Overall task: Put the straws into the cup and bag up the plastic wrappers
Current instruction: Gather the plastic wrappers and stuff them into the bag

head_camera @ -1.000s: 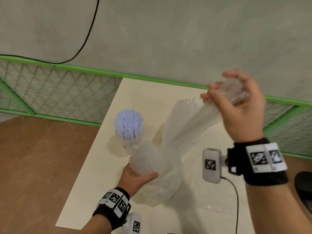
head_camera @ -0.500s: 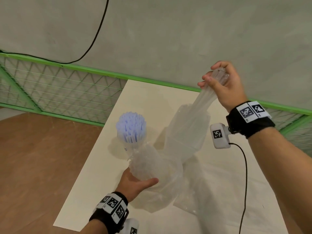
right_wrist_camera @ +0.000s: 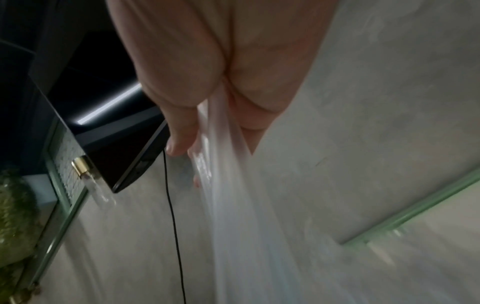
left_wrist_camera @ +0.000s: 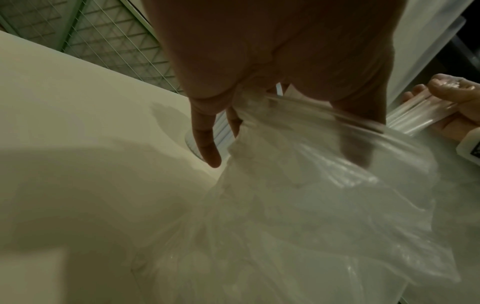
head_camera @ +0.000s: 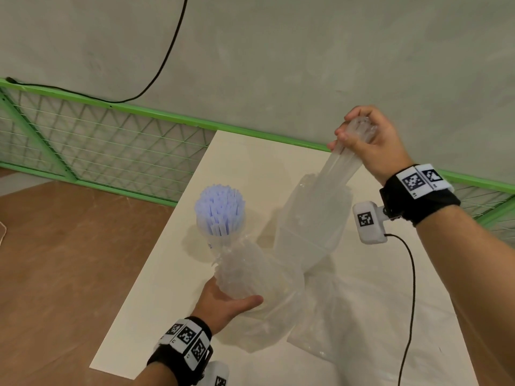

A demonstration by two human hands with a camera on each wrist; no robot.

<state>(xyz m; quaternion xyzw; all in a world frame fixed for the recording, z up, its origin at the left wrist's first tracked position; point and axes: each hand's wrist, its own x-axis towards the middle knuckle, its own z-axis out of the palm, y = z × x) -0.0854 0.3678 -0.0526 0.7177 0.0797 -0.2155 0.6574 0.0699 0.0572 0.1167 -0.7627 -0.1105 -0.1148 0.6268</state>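
Clear plastic: I see a long translucent wrapper sleeve (head_camera: 333,174) stretched taut and ribbed with lengthwise creases, running from my raised fist down into the bag.
Right hand: my right hand (head_camera: 370,142) is lifted above the far side of the table, fingers curled tight round the gathered top end of that sleeve; from the right wrist view I see the film (right_wrist_camera: 233,185) streaming out under the palm, blurred.
Bag: a soft, milky, see-through bag (head_camera: 278,296) slumps on the table, crumpled, its upper part standing up around the sleeve.
Left hand: my left hand (head_camera: 223,302) cups a bunched lobe of the bag from below, thumb laid across the front; in the left wrist view the fingers (left_wrist_camera: 205,142) press into the wrinkled film (left_wrist_camera: 311,205).
Straws: pale blue-white straws (head_camera: 220,210) stand upright, packed in a dense bundle, in a clear cup (head_camera: 217,240) just left of the bag.
Table: cream-white top (head_camera: 156,302), set against a green mesh fence (head_camera: 97,146).
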